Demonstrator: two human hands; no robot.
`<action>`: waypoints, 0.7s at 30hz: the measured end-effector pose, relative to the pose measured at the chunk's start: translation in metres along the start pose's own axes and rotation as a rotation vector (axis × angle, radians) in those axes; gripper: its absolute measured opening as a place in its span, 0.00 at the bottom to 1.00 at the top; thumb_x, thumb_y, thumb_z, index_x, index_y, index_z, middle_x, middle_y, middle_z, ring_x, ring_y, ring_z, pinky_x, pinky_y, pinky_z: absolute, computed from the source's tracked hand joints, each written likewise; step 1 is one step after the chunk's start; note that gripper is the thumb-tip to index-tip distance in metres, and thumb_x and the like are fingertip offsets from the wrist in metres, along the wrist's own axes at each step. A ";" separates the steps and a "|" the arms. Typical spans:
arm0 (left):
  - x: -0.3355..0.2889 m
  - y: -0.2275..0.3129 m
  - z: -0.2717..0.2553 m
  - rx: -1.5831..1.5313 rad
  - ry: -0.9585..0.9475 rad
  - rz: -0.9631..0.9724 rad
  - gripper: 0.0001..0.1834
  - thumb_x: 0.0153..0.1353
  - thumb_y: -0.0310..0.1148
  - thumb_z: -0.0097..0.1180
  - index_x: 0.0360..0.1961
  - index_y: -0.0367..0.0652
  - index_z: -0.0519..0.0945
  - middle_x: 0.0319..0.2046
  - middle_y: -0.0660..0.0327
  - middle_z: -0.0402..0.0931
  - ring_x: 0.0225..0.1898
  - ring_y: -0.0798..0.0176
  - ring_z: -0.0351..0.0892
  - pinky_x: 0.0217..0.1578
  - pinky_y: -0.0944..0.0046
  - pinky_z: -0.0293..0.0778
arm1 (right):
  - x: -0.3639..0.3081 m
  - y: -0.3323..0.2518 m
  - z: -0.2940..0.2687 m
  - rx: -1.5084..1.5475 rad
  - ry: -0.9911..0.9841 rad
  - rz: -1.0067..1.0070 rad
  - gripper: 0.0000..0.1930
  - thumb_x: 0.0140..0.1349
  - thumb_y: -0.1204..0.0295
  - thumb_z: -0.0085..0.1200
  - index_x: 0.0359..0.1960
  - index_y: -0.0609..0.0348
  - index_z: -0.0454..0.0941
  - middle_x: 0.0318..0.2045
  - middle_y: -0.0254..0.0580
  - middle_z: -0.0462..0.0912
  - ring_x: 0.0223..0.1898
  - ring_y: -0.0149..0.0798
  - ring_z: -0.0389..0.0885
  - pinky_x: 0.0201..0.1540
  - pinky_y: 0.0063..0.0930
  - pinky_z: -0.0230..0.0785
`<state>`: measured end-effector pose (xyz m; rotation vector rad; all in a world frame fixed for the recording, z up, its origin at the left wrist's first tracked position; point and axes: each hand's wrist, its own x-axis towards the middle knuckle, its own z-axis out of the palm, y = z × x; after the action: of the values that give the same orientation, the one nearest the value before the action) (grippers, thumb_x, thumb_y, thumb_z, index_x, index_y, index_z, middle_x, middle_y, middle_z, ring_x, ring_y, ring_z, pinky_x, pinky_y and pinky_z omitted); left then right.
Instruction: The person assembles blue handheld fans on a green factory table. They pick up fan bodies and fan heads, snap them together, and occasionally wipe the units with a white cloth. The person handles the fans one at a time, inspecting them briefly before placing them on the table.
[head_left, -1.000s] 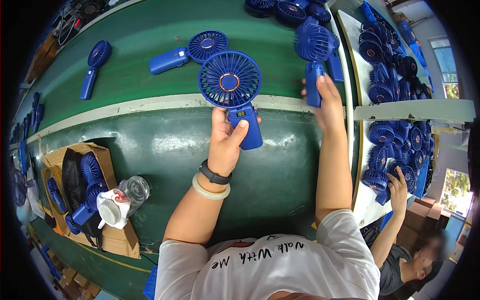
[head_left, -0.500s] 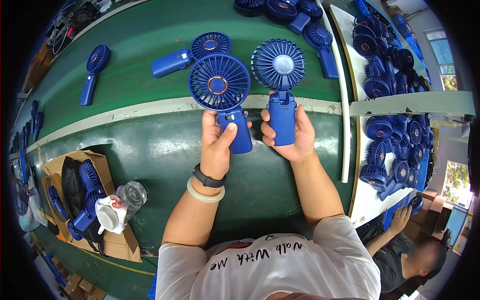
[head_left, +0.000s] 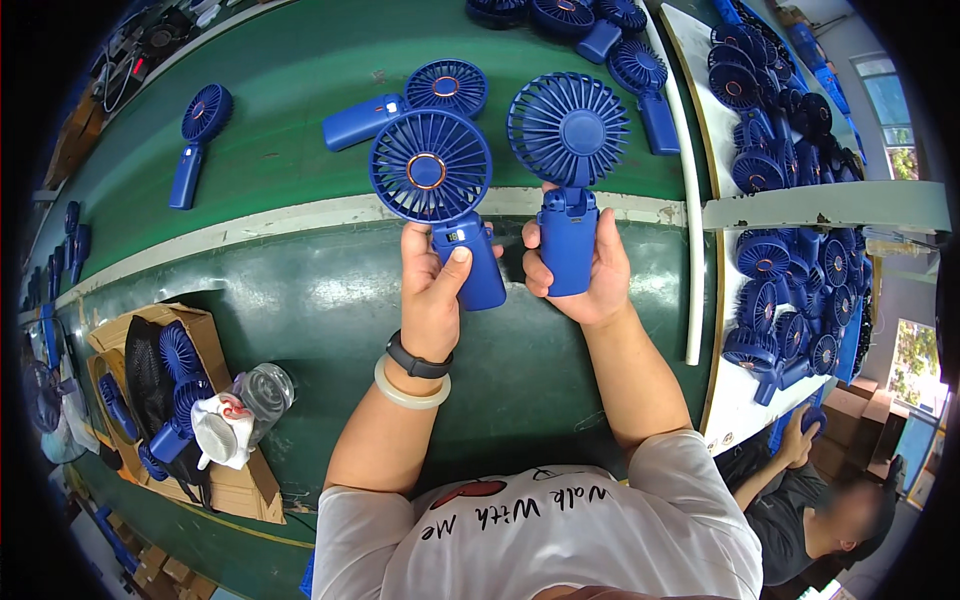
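Observation:
My left hand point(head_left: 432, 285) is closed round the handle of a blue handheld fan point(head_left: 470, 275), its thumb on the front just under a small display. That fan's round grille faces me, with a copper-coloured ring at its centre. Closed about a second blue handheld fan point(head_left: 568, 250) is my right hand point(head_left: 605, 270), fingers and thumb at the sides of the handle. This one shows its other face, with a plain round hub and a hinge below the head. Both fans are upright, side by side and apart. Behind the left one, another blue fan point(head_left: 365, 122) lies on the green belt point(head_left: 270, 150).
A single fan point(head_left: 186, 175) lies farther left on the belt. More fans fill the white board point(head_left: 725, 400) at right, beside a white pipe point(head_left: 692, 300). At left stand a cardboard box point(head_left: 265, 490) with fans and a clear jar point(head_left: 268, 385). A co-worker point(head_left: 800, 520) sits lower right.
The fans lying on the belt have shifted right. The held fan heads have turned slightly, while my hands stay nearly in place. The co-worker's hand has moved down and left.

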<state>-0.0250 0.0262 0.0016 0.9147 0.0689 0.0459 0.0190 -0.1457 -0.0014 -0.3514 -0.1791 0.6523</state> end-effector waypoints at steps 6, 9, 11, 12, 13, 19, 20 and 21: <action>0.001 0.000 0.003 0.014 0.002 0.026 0.23 0.61 0.31 0.50 0.55 0.42 0.59 0.44 0.52 0.72 0.42 0.58 0.77 0.44 0.59 0.74 | 0.001 0.002 0.002 0.004 0.002 -0.009 0.32 0.64 0.42 0.28 0.62 0.50 0.56 0.42 0.49 0.73 0.30 0.40 0.73 0.31 0.33 0.69; 0.000 -0.001 0.002 0.010 -0.011 -0.003 0.23 0.61 0.31 0.50 0.55 0.42 0.59 0.44 0.51 0.72 0.42 0.58 0.76 0.45 0.59 0.74 | 0.002 0.002 0.002 -0.028 0.032 -0.019 0.33 0.64 0.42 0.27 0.59 0.53 0.60 0.43 0.49 0.73 0.30 0.41 0.74 0.32 0.33 0.69; 0.000 -0.002 0.003 0.004 -0.010 0.001 0.23 0.61 0.31 0.50 0.56 0.42 0.58 0.45 0.51 0.72 0.43 0.58 0.76 0.45 0.58 0.74 | 0.001 0.002 0.000 -0.045 0.051 -0.015 0.33 0.64 0.42 0.25 0.57 0.56 0.62 0.43 0.49 0.73 0.31 0.42 0.74 0.32 0.33 0.68; 0.000 -0.001 0.004 0.003 -0.011 0.002 0.23 0.61 0.31 0.50 0.56 0.42 0.58 0.45 0.51 0.72 0.43 0.58 0.76 0.45 0.58 0.74 | 0.000 0.001 -0.003 -0.096 0.070 -0.016 0.32 0.64 0.42 0.27 0.55 0.57 0.63 0.42 0.48 0.74 0.31 0.41 0.74 0.33 0.33 0.69; 0.000 -0.001 0.004 0.002 -0.018 0.003 0.24 0.61 0.31 0.50 0.56 0.42 0.58 0.45 0.51 0.71 0.43 0.58 0.76 0.45 0.58 0.74 | 0.000 0.000 -0.009 -0.147 0.090 -0.016 0.32 0.64 0.43 0.29 0.54 0.58 0.64 0.42 0.47 0.74 0.32 0.40 0.74 0.34 0.32 0.69; 0.000 -0.002 0.003 -0.003 -0.016 -0.005 0.25 0.60 0.27 0.50 0.57 0.43 0.56 0.47 0.51 0.70 0.43 0.59 0.76 0.44 0.59 0.76 | -0.002 0.001 -0.003 -0.258 0.254 -0.051 0.21 0.62 0.58 0.49 0.51 0.59 0.66 0.39 0.40 0.76 0.35 0.33 0.76 0.40 0.27 0.71; -0.002 -0.002 0.002 -0.017 -0.008 -0.009 0.27 0.60 0.27 0.50 0.58 0.45 0.54 0.47 0.51 0.69 0.44 0.59 0.75 0.43 0.58 0.77 | -0.003 0.000 -0.003 -0.333 0.284 -0.050 0.20 0.61 0.62 0.52 0.50 0.59 0.66 0.38 0.39 0.76 0.36 0.32 0.76 0.41 0.26 0.71; -0.003 0.001 0.004 -0.032 -0.002 -0.017 0.29 0.60 0.26 0.51 0.59 0.46 0.53 0.48 0.51 0.68 0.44 0.59 0.75 0.42 0.57 0.77 | -0.001 0.001 0.003 -0.393 0.353 -0.071 0.21 0.61 0.63 0.52 0.52 0.58 0.65 0.37 0.40 0.75 0.36 0.36 0.76 0.38 0.31 0.74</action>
<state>-0.0279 0.0235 0.0045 0.8821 0.0740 0.0298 0.0169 -0.1447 0.0005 -0.8268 0.0200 0.4729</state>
